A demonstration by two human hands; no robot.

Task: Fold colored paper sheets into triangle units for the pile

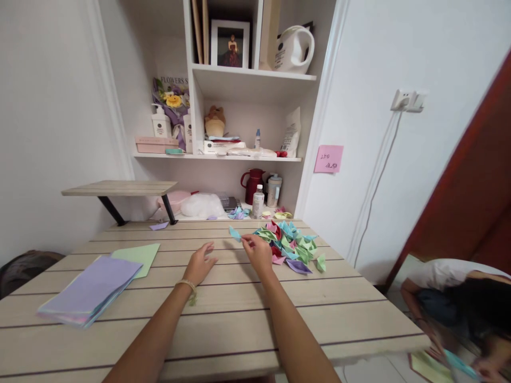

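With the thumb and fingertips of your right hand [257, 252] closed in a narrow pinch, you hold one end of the light-blue folded paper boat [234, 233], near the middle of the far edge of the wooden table [223, 324]. Your left hand [202, 264] is apart from it, over the table; its fingers are loosely bent, with a wide gap to the thumb. On its wrist you wear a bracelet [187, 287]. Just beside your right hand, toward the far right corner, lies a pile of folded paper boats [289, 244] in green, blue, red, pink and purple. Along the left edge rests a stack of paper sheets [93, 284], purple on top, which partly covers a green sheet [146, 258]. Beyond the right edge, another person [451, 287] bends down near some coloured paper.
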